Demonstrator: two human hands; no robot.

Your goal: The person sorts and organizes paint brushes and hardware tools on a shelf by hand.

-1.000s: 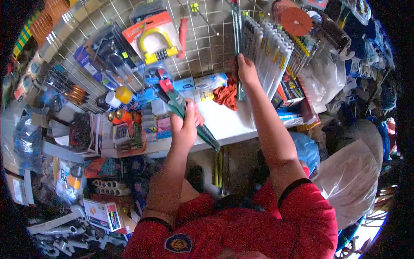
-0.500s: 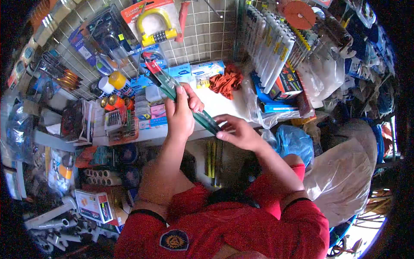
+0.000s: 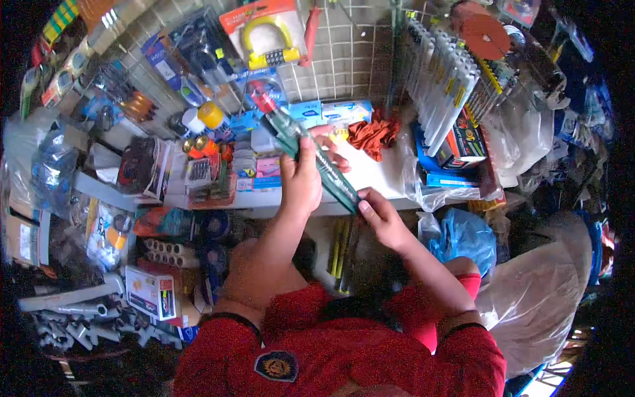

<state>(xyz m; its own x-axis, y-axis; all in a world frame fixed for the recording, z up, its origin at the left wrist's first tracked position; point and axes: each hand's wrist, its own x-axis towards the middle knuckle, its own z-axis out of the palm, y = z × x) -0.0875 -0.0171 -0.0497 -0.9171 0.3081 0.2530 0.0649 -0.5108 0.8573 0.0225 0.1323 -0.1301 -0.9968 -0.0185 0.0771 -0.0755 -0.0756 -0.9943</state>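
A long, narrow green package (image 3: 338, 182) with a red end slants across the middle of the view, its red end up and to the left. What it contains I cannot make out. My left hand (image 3: 305, 180) is closed around its middle, thumb lying along the front. At the lower right end, my right hand (image 3: 382, 218) pinches the tip between thumb and fingers. Behind the package, a crumpled rust-red cloth-like bundle (image 3: 374, 135) lies on the white counter (image 3: 370, 173).
A yellow lock (image 3: 271, 41) in packaging hangs on the wire grid. Several white-tubed items (image 3: 450, 86) hang at the right. Spray cans (image 3: 211, 116) and small boxes stand left on the counter. A blue plastic bag (image 3: 465, 238) sits right, and pipe fittings (image 3: 86, 324) lie lower left.
The view has shifted, so the surroundings appear further right. The package's front has turned more towards me. My right fingers have closed in on its lower end.
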